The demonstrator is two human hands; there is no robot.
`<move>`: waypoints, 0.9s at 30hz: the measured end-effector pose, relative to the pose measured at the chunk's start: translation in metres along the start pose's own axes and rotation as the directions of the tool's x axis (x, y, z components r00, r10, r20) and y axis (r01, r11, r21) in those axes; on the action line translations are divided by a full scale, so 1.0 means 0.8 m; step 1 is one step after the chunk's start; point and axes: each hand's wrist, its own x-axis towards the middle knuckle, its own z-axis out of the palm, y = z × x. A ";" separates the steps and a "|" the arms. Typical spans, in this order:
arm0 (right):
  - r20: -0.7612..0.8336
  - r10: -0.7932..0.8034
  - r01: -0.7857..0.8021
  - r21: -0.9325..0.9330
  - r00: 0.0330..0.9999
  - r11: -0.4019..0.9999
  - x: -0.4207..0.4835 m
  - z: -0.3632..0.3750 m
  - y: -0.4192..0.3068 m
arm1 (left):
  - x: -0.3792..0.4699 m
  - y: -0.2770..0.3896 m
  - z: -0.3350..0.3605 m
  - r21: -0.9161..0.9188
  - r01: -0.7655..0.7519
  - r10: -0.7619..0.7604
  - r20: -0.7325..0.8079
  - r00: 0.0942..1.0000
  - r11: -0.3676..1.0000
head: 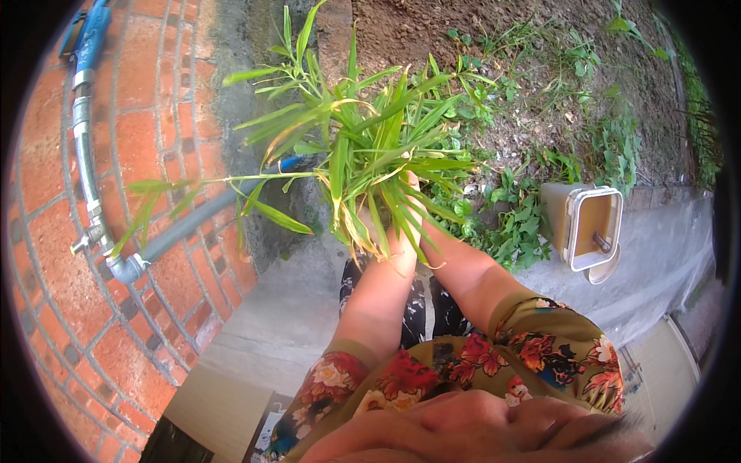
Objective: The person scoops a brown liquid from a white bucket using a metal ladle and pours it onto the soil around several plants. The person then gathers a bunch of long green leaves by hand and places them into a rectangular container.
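Note:
Both my forearms reach forward into a large bunch of long-leaved green plants, some of its leaves yellowed and dry at the tips. My right hand shows only in part among the leaves. Leaves cover my left hand, whose forearm comes up beside the other. The stems are hidden, so how the fingers hold them cannot be made out. One long stem sticks out sideways to the left, across a grey pipe.
At left, a brick wall carries a metal pipe with a tap and a grey plastic pipe. Bare soil with weeds lies ahead. A plastic tub of brownish liquid stands right, on the concrete.

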 end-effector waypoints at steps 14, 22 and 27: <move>0.114 0.177 -0.193 0.157 0.978 0.968 0.007 -0.014 -0.019 | 0.011 0.008 -0.005 0.012 0.013 -0.013 0.013 1.000 1.000; 0.135 0.154 -0.162 0.053 0.979 0.985 0.005 -0.012 -0.014 | 0.035 0.013 -0.001 -0.004 0.036 -0.036 0.030 0.999 0.999; -0.329 0.315 -0.452 -0.562 0.890 0.693 -0.042 -0.062 -0.078 | 0.074 0.016 0.032 -0.059 0.100 -0.093 0.106 0.990 0.993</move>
